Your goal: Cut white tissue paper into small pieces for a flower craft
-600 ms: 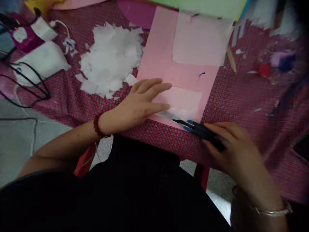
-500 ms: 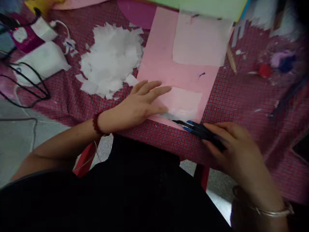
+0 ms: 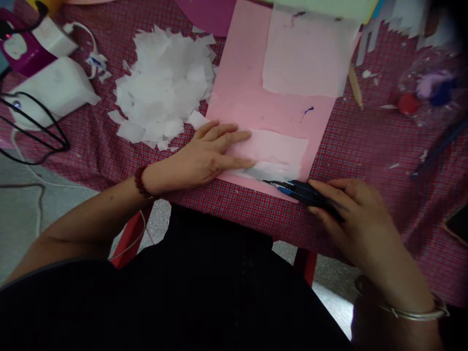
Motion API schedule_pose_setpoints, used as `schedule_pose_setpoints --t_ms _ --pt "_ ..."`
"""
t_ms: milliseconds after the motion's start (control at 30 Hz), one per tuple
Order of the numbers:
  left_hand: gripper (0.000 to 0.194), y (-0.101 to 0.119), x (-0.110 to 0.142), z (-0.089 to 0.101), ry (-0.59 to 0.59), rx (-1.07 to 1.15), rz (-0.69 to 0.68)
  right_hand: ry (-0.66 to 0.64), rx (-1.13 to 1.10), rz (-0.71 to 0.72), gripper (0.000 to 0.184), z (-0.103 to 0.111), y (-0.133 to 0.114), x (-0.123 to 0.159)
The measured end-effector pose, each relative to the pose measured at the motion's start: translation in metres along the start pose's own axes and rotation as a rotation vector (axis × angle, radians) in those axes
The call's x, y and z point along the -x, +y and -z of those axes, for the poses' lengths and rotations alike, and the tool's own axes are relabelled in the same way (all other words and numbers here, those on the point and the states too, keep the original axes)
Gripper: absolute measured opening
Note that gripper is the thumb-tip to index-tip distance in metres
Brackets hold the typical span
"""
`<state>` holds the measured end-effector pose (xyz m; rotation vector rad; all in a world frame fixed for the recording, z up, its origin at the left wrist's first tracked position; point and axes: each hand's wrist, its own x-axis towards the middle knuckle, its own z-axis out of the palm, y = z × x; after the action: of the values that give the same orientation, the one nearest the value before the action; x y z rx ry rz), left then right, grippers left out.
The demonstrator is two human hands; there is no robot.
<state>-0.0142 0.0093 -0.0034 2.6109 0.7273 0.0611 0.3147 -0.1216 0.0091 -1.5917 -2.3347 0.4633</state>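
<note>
My left hand lies flat with fingers outstretched, pressing on a small white sheet of paper. That sheet rests on a pink board at the table's near edge. In my right hand is a black and blue utility knife, its blade pointing left. The blade tip lies along the near edge of the white paper, low over the pink board. Farther up the board is a larger translucent sheet. A heap of cut white paper pieces sits left of the board.
A checked red cloth covers the table. At the left are a white adapter and black cables. To the right lie a pencil, a red lump and a dark blue one on clear plastic.
The view has shifted slightly. My left hand stays on the paper, its thumb a little straighter, and the knife in my right hand keeps nearly the same place at the paper's near edge.
</note>
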Motion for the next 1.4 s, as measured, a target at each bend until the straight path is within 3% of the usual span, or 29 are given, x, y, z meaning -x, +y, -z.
schedule_pose_setpoints --t_ms 333,533,733,1167,1400 --pt "0.041 -0.005 -0.002 0.000 0.009 -0.006 -0.045 0.003 -0.043 -0.071 0.041 -0.006 -0.011 0.028" --pt "0.041 -0.004 -0.006 0.009 -0.040 -0.031 -0.041 0.009 -0.057 -0.066 0.047 -0.008 -0.007 0.016" --pt "0.042 -0.006 -0.008 0.005 -0.016 -0.037 -0.050 -0.004 -0.085 -0.028 0.044 -0.012 -0.009 0.002" --pt "0.037 -0.004 -0.006 0.000 0.021 0.043 -0.014 -0.009 -0.067 -0.095 0.044 -0.009 -0.022 0.013" --pt "0.040 -0.002 -0.010 0.015 -0.066 0.035 -0.020 0.020 -0.036 -0.038 0.038 -0.014 -0.025 -0.002"
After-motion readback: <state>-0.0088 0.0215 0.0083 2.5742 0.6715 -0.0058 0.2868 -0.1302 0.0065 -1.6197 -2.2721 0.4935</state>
